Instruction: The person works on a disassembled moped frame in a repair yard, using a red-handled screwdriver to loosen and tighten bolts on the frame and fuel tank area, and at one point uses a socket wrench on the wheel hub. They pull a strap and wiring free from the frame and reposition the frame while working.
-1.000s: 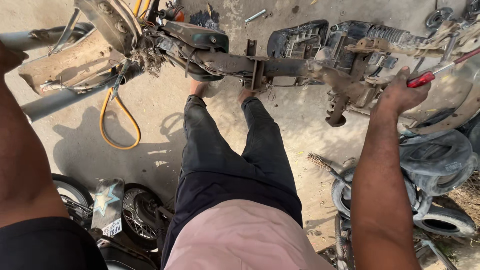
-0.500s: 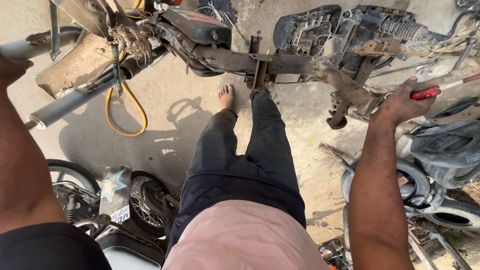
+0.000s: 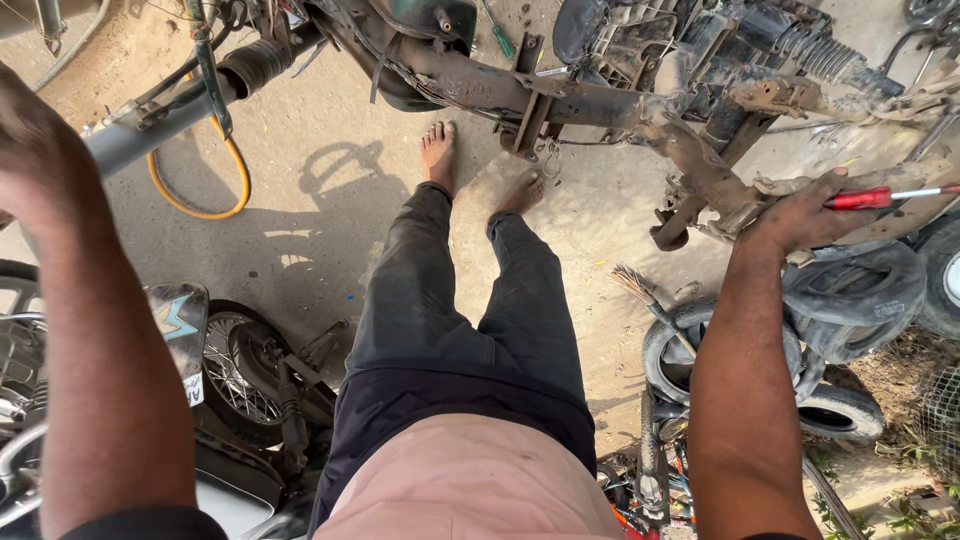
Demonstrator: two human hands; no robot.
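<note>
Hands are reaching out to either side of the frame. The right hand [image 3: 800,215], at centre right, is curling its grip around a red-handled screwdriver [image 3: 885,197], pressing it against the rusty motorbike frame [image 3: 560,95] running across the top. The left hand [image 3: 40,150], at upper left, is blurred, so its grip cannot be told. Bare feet are standing on the dusty concrete floor [image 3: 320,230] below the frame. An orange hose [image 3: 235,175] is looping at upper left; old tyres [image 3: 850,290] are lying at lower right, a spoked wheel [image 3: 235,375] at lower left.
</note>
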